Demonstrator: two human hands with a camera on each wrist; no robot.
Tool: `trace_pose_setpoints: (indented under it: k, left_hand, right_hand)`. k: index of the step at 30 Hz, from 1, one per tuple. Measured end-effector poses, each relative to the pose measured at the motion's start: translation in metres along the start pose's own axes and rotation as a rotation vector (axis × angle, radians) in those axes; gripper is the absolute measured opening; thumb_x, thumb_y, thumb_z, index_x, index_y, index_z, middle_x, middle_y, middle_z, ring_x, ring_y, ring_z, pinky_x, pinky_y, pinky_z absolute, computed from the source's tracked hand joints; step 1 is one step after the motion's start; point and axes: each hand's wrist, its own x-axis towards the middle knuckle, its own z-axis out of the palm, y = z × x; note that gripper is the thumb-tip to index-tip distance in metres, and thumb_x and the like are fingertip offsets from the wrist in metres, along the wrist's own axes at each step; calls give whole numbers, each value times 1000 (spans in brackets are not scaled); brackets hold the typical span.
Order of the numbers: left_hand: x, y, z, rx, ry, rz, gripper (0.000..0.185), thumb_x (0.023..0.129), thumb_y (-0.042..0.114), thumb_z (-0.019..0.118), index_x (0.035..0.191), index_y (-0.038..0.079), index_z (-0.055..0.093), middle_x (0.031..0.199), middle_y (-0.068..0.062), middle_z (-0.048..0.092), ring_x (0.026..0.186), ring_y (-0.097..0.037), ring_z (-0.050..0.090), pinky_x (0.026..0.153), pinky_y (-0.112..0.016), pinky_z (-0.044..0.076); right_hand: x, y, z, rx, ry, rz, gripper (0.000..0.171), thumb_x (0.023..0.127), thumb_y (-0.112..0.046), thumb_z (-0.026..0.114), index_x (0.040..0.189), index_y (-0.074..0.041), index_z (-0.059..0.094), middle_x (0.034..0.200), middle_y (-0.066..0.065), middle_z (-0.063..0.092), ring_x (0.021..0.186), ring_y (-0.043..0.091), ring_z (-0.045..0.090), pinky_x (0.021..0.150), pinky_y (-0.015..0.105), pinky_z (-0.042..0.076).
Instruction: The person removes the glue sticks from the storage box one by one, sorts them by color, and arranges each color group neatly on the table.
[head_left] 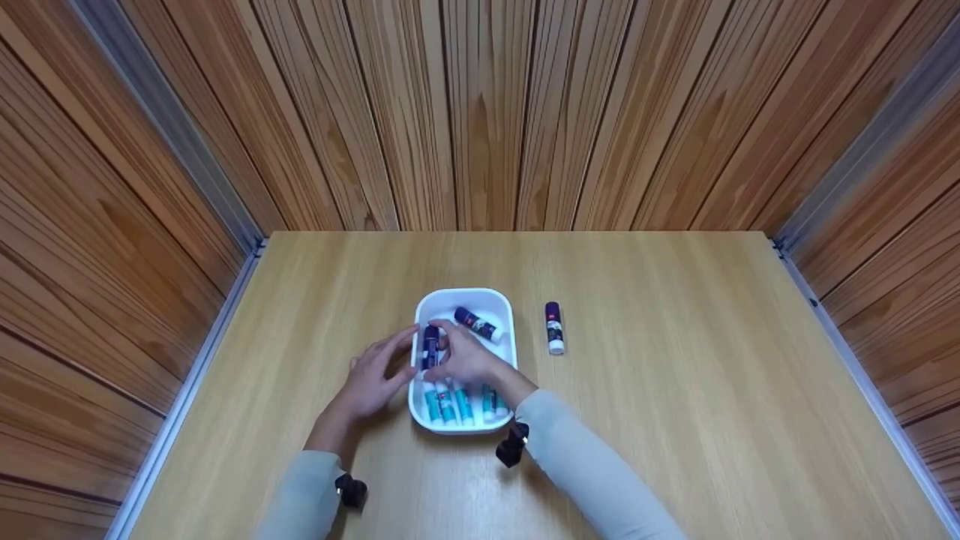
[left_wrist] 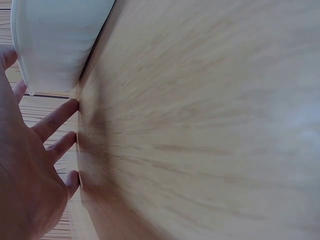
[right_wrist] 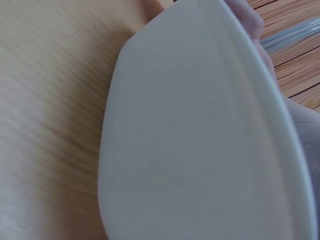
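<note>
A white tray (head_left: 463,430) holds several glue sticks. My right hand (head_left: 471,358) reaches in over the right rim and pinches a dark purple glue stick (head_left: 430,346) lengthwise by the left wall, index finger at its capped end and thumb near its other end. At the left rim is my left hand (head_left: 373,375), fingers spread; in the left wrist view, its thumb and a fingertip touch the tray (left_wrist: 60,45) while other fingers extend down to the table. Another purple glue stick (head_left: 478,324) lies slanted at the far end. Teal glue sticks (head_left: 446,405) line the near end, partly hidden by the right hand.
One purple glue stick (head_left: 554,328) lies on the wooden table (head_left: 675,390), right of the tray. Wood-panelled walls (head_left: 487,112) with metal edge rails enclose the table at the back and both sides. The tray's outer side (right_wrist: 185,135) fills most of the right wrist view.
</note>
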Motion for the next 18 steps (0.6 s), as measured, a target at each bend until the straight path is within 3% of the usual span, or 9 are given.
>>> trace_pose_setpoints:
  k: [10, 18]
  left_hand:
    - [0, -1, 1, -2, -7, -1, 75, 109, 53, 68, 175, 52, 31, 183, 6, 43, 173, -37, 32, 135, -76, 17]
    - [1, -1, 1, 15, -1, 7, 77, 108, 57, 66, 176, 49, 31, 183, 3, 44, 172, -39, 33, 131, -75, 20]
  right_hand:
    - [1, 3, 3, 4, 37, -69, 99, 97, -19, 90, 176, -30, 32, 146, 11, 55, 117, 22, 64, 104, 41, 54]
    - [1, 2, 3, 20, 42, -123, 98, 98, -11, 87, 175, -29, 29, 136, 9, 62, 112, 20, 65, 98, 37, 52]
